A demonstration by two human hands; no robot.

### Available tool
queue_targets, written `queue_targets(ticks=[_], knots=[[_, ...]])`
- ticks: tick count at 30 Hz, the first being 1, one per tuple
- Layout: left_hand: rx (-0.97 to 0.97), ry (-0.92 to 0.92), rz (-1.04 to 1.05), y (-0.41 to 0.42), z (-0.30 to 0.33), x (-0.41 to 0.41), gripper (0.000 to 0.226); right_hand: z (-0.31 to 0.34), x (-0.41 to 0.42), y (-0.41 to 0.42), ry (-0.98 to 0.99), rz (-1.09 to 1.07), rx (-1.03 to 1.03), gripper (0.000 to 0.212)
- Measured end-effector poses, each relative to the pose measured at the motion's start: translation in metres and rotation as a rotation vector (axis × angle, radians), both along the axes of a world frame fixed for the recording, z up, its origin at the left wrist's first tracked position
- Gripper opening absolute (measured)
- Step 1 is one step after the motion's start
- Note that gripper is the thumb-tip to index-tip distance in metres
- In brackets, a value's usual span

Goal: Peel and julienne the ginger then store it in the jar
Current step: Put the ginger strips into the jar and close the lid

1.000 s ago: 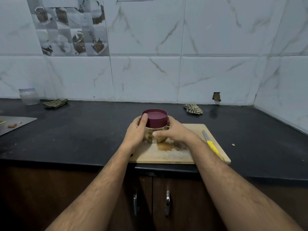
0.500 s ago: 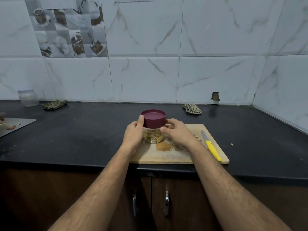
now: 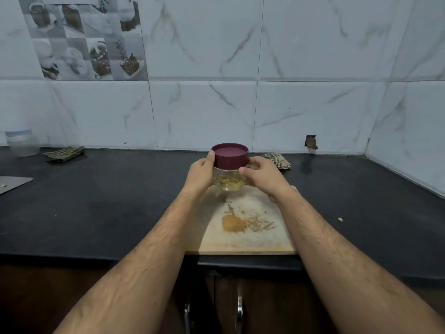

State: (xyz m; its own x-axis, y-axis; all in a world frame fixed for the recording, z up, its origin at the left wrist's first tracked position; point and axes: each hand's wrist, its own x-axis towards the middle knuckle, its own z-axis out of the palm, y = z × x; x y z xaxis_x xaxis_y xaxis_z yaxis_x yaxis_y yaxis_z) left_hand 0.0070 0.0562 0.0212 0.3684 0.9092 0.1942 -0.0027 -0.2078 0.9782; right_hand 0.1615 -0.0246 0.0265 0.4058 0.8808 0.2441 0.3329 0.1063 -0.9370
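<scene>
While both hands' fingers (image 3: 248, 168) wrap it, jar (image 3: 230, 180) sits between.

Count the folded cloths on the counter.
2. One folded cloth lies far left by the wall; the other cloth sits behind the right hand, partly hidden. More could be out of view.

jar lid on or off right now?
On. The maroon lid sits atop the clear jar, held between left hand and right hand.
</scene>
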Motion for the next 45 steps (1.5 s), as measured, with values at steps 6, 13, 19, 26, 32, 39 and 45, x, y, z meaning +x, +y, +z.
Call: queue_targets(ticks=[6, 13, 19, 26, 32, 39, 45], knots=[[-0.028, 0.004, 0.001, 0.035, 0.006, 0.025, 0.034, 0.004, 0.023, 0.04, 0.025, -0.016, -0.04, 0.036], [-0.089, 0.031, -0.013, 0.071, -0.005, 0.046, 0.033, -0.011, 0.042, 0.079, -0.02, -0.044, -0.12, 0.033], [-0.107, 0.018, -0.041, 0.086, -0.009, 0.057, 0.03, -0.014, 0.053, 0.096, -0.053, -0.061, -0.137, 0.039], [-0.112, 0.03, -0.046, 0.099, -0.01, 0.058, 0.04, -0.012, 0.049, 0.105, -0.039, -0.054, -0.16, 0.036], [-0.132, 0.051, -0.048, 0.112, -0.016, 0.063, 0.042, -0.013, 0.049, 0.113, -0.049, -0.054, -0.194, 0.031], [-0.12, 0.09, -0.008, 0.114, -0.024, 0.062, 0.052, -0.015, 0.048, 0.113, -0.137, -0.06, -0.242, 0.04], [0.023, 0.04, 0.24, 0.082, -0.006, 0.048, 0.032, 0.007, 0.053, 0.078, -0.329, -0.156, -0.247, 0.057]])
